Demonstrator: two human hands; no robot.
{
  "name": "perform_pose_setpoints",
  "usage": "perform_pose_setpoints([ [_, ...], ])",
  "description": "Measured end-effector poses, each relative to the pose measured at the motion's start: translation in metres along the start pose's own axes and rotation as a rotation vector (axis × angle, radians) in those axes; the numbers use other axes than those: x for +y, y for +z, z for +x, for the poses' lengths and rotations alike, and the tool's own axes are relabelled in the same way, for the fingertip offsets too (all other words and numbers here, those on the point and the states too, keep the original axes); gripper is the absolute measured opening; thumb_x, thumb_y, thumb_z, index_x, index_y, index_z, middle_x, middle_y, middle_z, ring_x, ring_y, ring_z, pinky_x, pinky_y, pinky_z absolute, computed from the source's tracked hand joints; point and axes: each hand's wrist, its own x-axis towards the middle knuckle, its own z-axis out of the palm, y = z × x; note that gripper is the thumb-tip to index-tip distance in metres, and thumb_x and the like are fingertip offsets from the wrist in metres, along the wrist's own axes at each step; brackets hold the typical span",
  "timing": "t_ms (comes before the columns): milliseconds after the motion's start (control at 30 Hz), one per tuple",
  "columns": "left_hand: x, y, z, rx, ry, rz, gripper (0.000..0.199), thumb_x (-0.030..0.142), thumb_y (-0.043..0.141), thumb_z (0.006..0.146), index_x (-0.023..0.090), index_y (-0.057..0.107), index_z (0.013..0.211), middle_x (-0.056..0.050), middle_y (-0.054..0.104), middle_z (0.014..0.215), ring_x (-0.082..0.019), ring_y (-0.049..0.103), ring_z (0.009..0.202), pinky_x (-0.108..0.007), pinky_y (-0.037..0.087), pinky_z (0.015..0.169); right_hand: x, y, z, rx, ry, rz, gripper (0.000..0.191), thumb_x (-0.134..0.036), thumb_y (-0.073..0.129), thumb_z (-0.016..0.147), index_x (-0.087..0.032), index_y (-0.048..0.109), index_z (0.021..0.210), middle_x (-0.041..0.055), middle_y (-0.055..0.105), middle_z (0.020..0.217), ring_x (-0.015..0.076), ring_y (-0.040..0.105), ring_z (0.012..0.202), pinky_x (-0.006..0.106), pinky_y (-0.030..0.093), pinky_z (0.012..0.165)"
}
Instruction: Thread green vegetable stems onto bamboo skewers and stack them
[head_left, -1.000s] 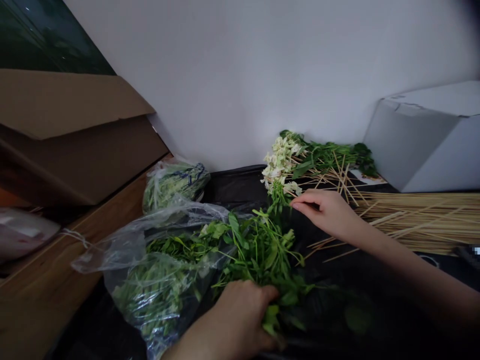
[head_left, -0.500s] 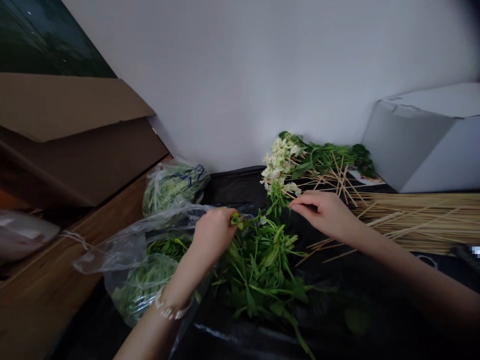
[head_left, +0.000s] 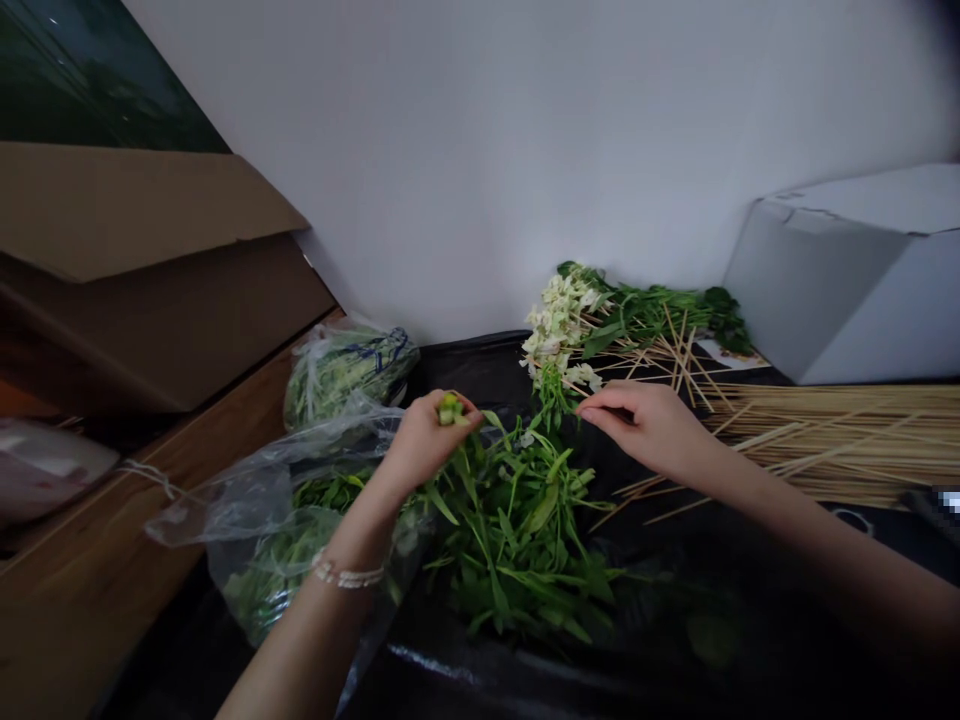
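Observation:
My left hand (head_left: 429, 440) is closed around a few green stems, their pale yellow-green cut ends (head_left: 451, 408) showing at the fingers. Below and to its right lies a loose heap of leafy green stems (head_left: 517, 540). My right hand (head_left: 645, 425) is pinched beside the skewered greens; what its fingertips hold is too small to make out. Just beyond it, pale leafy pieces (head_left: 559, 320) on thin sticks rest by the wall, with green bundles (head_left: 660, 305) to their right.
Long wooden skewers (head_left: 847, 430) lie at the right, before a white box (head_left: 840, 280). Clear bags of greens (head_left: 345, 370) (head_left: 285, 570) are at the left, near a cardboard box (head_left: 150, 310). Black plastic sheeting (head_left: 465, 365) covers the surface.
My left hand has turned and moved slightly left and up, showing more of the stem ends. A long stem at the heap's lower edge is no longer visible. My right hand has barely moved.

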Motion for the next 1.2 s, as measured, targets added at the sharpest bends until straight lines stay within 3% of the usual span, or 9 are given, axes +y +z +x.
perform_pose_setpoints([
  [133, 0.014, -0.023, -0.003, 0.073, -0.158, -0.569, 0.020, 0.033, 0.068, 0.067, 0.017, 0.057, 0.072, 0.002, 0.059, 0.067, -0.009, 0.047, 0.053, -0.020, 0.038, 0.050, 0.000, 0.001, 0.000, -0.002, -0.009, -0.001, 0.017, -0.021, 0.057, 0.089, -0.020, 0.074, 0.084, 0.0018, 0.074, 0.084, 0.0159, 0.066, 0.076, 0.029, 0.047, 0.071],
  [233, 0.017, -0.031, -0.008, 0.014, -0.293, -0.978, 0.020, 0.023, 0.065, 0.058, 0.018, 0.048, 0.067, -0.001, 0.066, 0.076, -0.005, 0.039, 0.044, -0.019, 0.030, 0.041, -0.001, 0.000, 0.000, 0.004, -0.007, 0.001, 0.016, -0.021, 0.058, 0.089, -0.020, 0.074, 0.084, 0.0018, 0.074, 0.084, 0.0157, 0.066, 0.076, 0.028, 0.047, 0.072],
  [400, 0.016, -0.024, -0.018, -0.169, -0.282, -1.151, 0.015, 0.019, 0.059, 0.058, 0.019, 0.045, 0.063, 0.001, 0.058, 0.060, -0.007, 0.036, 0.043, -0.017, 0.024, 0.039, -0.002, -0.001, 0.001, -0.005, -0.004, 0.008, 0.017, -0.020, 0.058, 0.088, -0.019, 0.074, 0.084, 0.0021, 0.074, 0.085, 0.0161, 0.067, 0.078, 0.029, 0.047, 0.073],
  [533, 0.020, -0.002, -0.031, -0.295, -0.213, -0.950, 0.010, 0.018, 0.057, 0.063, 0.020, 0.051, 0.071, 0.006, 0.046, 0.052, -0.008, 0.032, 0.044, -0.019, 0.024, 0.042, -0.001, -0.001, 0.001, -0.001, -0.005, 0.007, 0.016, -0.020, 0.058, 0.088, -0.019, 0.074, 0.084, 0.0022, 0.074, 0.085, 0.0159, 0.067, 0.077, 0.028, 0.047, 0.072],
  [667, 0.030, 0.022, -0.048, -0.449, -0.086, -0.395, 0.020, 0.017, 0.050, 0.073, 0.020, 0.065, 0.085, 0.004, 0.053, 0.063, -0.012, 0.043, 0.056, -0.024, 0.032, 0.054, 0.000, 0.001, 0.000, 0.010, -0.008, 0.004, 0.016, -0.020, 0.058, 0.088, -0.020, 0.074, 0.085, 0.0017, 0.074, 0.085, 0.0156, 0.067, 0.076, 0.028, 0.047, 0.072],
  [733, 0.033, 0.034, -0.055, -0.446, -0.027, -0.103, 0.018, 0.024, 0.049, 0.078, 0.019, 0.067, 0.078, 0.002, 0.056, 0.063, -0.014, 0.048, 0.058, -0.026, 0.034, 0.057, 0.000, 0.001, 0.000, 0.008, -0.006, 0.005, 0.016, -0.021, 0.058, 0.088, -0.020, 0.074, 0.085, 0.0015, 0.075, 0.086, 0.0159, 0.067, 0.077, 0.029, 0.047, 0.072],
  [867, 0.030, 0.054, -0.062, -0.321, 0.085, 0.292, 0.017, 0.029, 0.063, 0.071, 0.023, 0.069, 0.087, -0.003, 0.070, 0.081, -0.022, 0.062, 0.077, -0.029, 0.040, 0.067, -0.001, 0.001, 0.000, 0.005, -0.002, 0.005, 0.017, -0.021, 0.058, 0.088, -0.020, 0.075, 0.085, 0.0018, 0.075, 0.085, 0.0165, 0.067, 0.077, 0.029, 0.048, 0.072],
  [1067, 0.016, 0.065, -0.060, -0.312, 0.107, 0.420, 0.014, 0.021, 0.056, 0.075, 0.021, 0.068, 0.082, -0.006, 0.071, 0.086, -0.023, 0.065, 0.082, -0.030, 0.041, 0.068, -0.002, 0.000, 0.000, 0.003, -0.007, 0.015, 0.017, -0.021, 0.058, 0.088, -0.021, 0.075, 0.085, 0.0019, 0.075, 0.086, 0.0168, 0.067, 0.077, 0.030, 0.048, 0.074],
  [1200, 0.015, 0.054, -0.056, -0.287, -0.005, 0.119, 0.005, 0.023, 0.060, 0.073, 0.019, 0.063, 0.074, -0.001, 0.062, 0.067, -0.016, 0.056, 0.063, -0.026, 0.038, 0.060, -0.003, -0.001, 0.000, 0.000, -0.005, 0.008, 0.016, -0.020, 0.059, 0.088, -0.020, 0.075, 0.085, 0.0022, 0.075, 0.086, 0.0167, 0.067, 0.077, 0.029, 0.048, 0.074],
])
